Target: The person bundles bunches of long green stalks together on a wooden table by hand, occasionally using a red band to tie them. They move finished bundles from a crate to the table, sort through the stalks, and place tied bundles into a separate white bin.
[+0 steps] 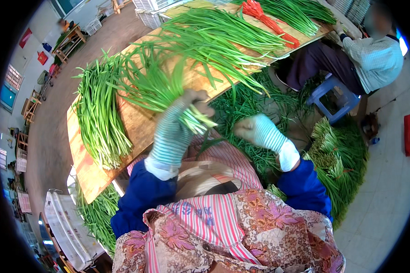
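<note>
A bunch of garlic chives [161,91] is gripped in my left hand [180,113], its pale cut ends pointing right over my lap and its leaves trailing across the board. My right hand [256,131], in a striped glove like the left, hangs apart to the right of those ends. Its fingers look curled together but are blurred, and anything in them is too small to make out. Left of the bunch, a neat pile of chives [104,113] lies on the wooden table [134,122]. More loose chives [214,34] are spread on its far side.
Red ties [269,20] lie across the chives at the back. Loose green leaves [259,159] cover the floor below the table edge. Tied bundles [332,164] are heaped at right, near a blue stool [335,98] with a seated person [373,57]. White crates [152,9] stand behind the table.
</note>
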`<state>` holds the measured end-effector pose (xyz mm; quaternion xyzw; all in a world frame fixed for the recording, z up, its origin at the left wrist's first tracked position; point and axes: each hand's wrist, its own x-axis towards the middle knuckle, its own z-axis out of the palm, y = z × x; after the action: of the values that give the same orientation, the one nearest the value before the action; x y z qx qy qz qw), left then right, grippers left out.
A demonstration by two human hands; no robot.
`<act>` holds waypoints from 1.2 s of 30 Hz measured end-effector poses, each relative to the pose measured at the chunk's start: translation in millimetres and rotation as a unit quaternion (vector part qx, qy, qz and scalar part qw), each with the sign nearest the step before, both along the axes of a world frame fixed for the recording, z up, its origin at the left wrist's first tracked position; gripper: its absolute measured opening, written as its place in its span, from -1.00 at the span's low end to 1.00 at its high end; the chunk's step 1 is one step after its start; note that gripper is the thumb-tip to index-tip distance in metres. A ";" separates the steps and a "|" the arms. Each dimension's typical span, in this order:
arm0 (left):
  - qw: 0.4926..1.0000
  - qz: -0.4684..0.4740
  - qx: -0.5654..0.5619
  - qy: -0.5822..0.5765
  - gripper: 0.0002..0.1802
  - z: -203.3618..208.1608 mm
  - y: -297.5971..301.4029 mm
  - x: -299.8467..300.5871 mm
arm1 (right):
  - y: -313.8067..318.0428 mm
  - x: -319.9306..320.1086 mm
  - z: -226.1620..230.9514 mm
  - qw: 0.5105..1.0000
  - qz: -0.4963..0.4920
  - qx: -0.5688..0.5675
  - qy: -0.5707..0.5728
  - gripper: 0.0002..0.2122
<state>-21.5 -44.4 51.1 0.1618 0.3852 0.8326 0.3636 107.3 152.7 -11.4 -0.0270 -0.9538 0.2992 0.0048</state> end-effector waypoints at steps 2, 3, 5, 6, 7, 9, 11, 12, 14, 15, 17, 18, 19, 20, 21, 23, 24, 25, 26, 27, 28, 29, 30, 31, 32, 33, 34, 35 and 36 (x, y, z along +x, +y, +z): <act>0.998 0.002 0.066 -0.024 -0.77 7.8 -9.2 -12.1 | -22.8 -35.8 26.7 0.953 -0.008 -0.057 0.299 -0.87; 0.998 0.002 0.063 -0.024 -0.77 17.4 -7.4 -14.6 | -27.6 -47.9 41.7 0.928 -0.027 0.029 0.372 -0.82; 0.996 0.019 0.077 -0.035 -0.79 29.7 -5.3 -19.3 | -43.1 -78.3 64.3 0.927 -0.067 0.175 0.324 -0.71; 0.997 0.023 0.062 -0.029 -0.79 31.7 0.3 -19.2 | -39.9 -93.8 52.7 0.911 -0.091 0.228 0.332 -0.72; 0.998 0.031 0.047 -0.024 -0.79 33.2 3.3 -21.4 | -41.7 -95.6 47.8 0.917 -0.087 0.260 0.290 -0.74; 0.998 0.031 0.038 -0.036 -0.80 21.6 8.9 -31.9 | -41.6 -83.3 39.8 0.925 -0.062 0.270 0.258 -0.78; 0.998 0.029 0.040 -0.041 -0.80 1.1 8.8 -32.0 | -37.5 -48.0 32.6 0.936 -0.005 0.226 0.270 -0.81; 0.998 0.029 0.040 -0.045 -0.81 -6.2 8.2 -29.5 | -31.7 -36.9 29.3 0.916 0.020 0.136 0.376 -0.85; 0.998 0.034 0.026 -0.034 -0.81 -13.4 10.4 -19.8 | -11.1 -19.9 41.6 0.855 -0.037 0.180 0.485 -0.87; 0.999 0.024 0.027 -0.035 -0.80 -22.2 12.1 -18.6 | 3.8 -14.6 46.9 0.856 -0.094 0.170 0.479 -0.87; 0.998 0.019 0.009 -0.057 -0.78 -23.9 19.1 -10.2 | 27.8 -5.1 63.4 0.882 -0.222 0.133 0.394 -0.81; 0.998 0.022 0.002 -0.056 -0.78 -25.2 20.6 -6.7 | 36.6 -8.7 59.9 0.908 -0.277 0.093 0.299 -0.75; 0.998 0.018 -0.003 -0.054 -0.77 -25.7 26.2 -3.2 | 53.1 -9.7 45.2 0.933 -0.263 0.041 0.243 -0.73; 0.999 0.018 -0.007 -0.050 -0.77 -23.8 29.2 -0.4 | 59.3 -12.5 42.0 0.952 -0.243 -0.013 0.187 -0.70; 0.998 0.011 -0.016 -0.061 -0.75 -20.9 32.5 2.5 | 65.6 -11.2 43.5 0.974 -0.186 -0.087 0.102 -0.68; 0.998 0.005 -0.021 -0.066 -0.74 -22.0 33.2 2.0 | 59.1 -13.5 59.9 0.940 -0.202 -0.265 0.075 -0.68; 0.997 0.004 -0.024 -0.070 -0.74 -23.2 31.7 2.1 | 53.7 -13.2 68.9 0.911 -0.207 -0.352 0.057 -0.68; 0.997 -0.003 -0.031 -0.068 -0.73 -22.8 32.6 3.7 | 47.9 -6.6 79.5 0.887 -0.192 -0.410 0.088 -0.72; 0.997 -0.009 -0.038 -0.065 -0.72 -21.8 33.2 4.9 | 40.6 -1.9 90.9 0.864 -0.177 -0.461 0.093 -0.75; 0.997 -0.014 -0.046 -0.062 -0.72 -20.7 33.9 6.3 | 34.0 1.2 97.0 0.863 -0.170 -0.468 0.090 -0.76; 0.997 -0.019 -0.053 -0.060 -0.71 -21.1 34.3 7.4 | 27.1 2.3 100.5 0.861 -0.162 -0.474 0.087 -0.77; 0.996 -0.024 -0.047 -0.068 -0.70 -20.2 35.2 9.6 | 18.7 3.1 106.7 0.883 -0.146 -0.441 0.066 -0.77; 0.995 -0.040 -0.047 -0.076 -0.70 -20.3 36.3 10.1 | 10.6 2.1 109.9 0.903 -0.130 -0.407 0.044 -0.77; 0.994 -0.057 -0.048 -0.086 -0.70 -22.2 38.2 10.6 | 5.6 0.4 103.3 0.906 -0.113 -0.407 0.024 -0.79; 0.991 -0.076 -0.048 -0.094 -0.70 -22.3 42.0 11.6 | 7.2 -2.2 90.3 0.908 -0.056 -0.413 0.023 -0.80; 0.989 -0.071 -0.079 -0.107 -0.73 -20.5 45.7 14.4 | 3.8 -2.4 82.4 0.919 -0.068 -0.387 0.021 -0.80; 0.990 -0.063 -0.076 -0.101 -0.74 -24.8 45.1 13.6 | -4.4 -4.5 78.7 0.930 -0.075 -0.360 0.019 -0.81; 0.991 -0.055 -0.074 -0.095 -0.75 -33.7 45.0 11.8 | -10.3 -5.7 75.6 0.936 -0.061 -0.343 0.048 -0.79; 0.992 -0.048 -0.072 -0.089 -0.76 -38.7 44.3 11.4 | -17.3 -8.0 77.3 0.948 -0.061 -0.304 0.069 -0.83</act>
<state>-10.1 -0.1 12.4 0.0787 0.4017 0.7955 0.4468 99.3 135.5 65.8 -0.0646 -0.8117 0.5749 0.0802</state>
